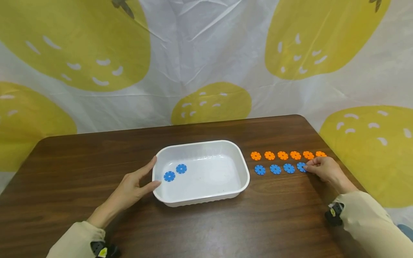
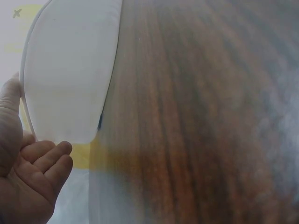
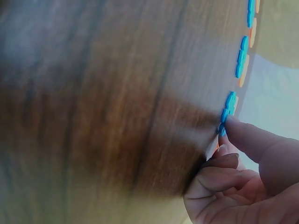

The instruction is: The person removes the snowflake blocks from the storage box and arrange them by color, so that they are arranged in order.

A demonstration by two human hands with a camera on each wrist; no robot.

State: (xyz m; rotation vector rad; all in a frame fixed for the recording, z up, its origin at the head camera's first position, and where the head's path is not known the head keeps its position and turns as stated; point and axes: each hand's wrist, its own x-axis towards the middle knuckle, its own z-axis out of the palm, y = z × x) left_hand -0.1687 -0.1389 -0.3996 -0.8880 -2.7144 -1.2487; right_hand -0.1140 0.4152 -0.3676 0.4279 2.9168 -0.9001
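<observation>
At the right end of a row of blue notched discs (image 1: 275, 169), my right hand (image 1: 327, 171) pinches the last blue disc (image 1: 301, 167) between thumb and fingertips. The right wrist view shows this blue disc (image 3: 229, 103) edge-on at the thumb tip, low over the table. My left hand (image 1: 130, 186) holds the left end of a white rectangular basin (image 1: 213, 197), thumb and index finger at its rim. Curled fingers (image 2: 56, 163) lie by the basin's outer end in the left wrist view. Inside the basin are two blue discs, one (image 1: 169, 176) nearer its left wall and another (image 1: 181, 168) behind it.
A row of several orange notched discs (image 1: 283, 155) lies just behind the blue row. The dark wooden table (image 1: 226, 229) ends on the right just beyond the rows. Behind it hangs a white cloth (image 1: 206, 53) with yellow fruit shapes.
</observation>
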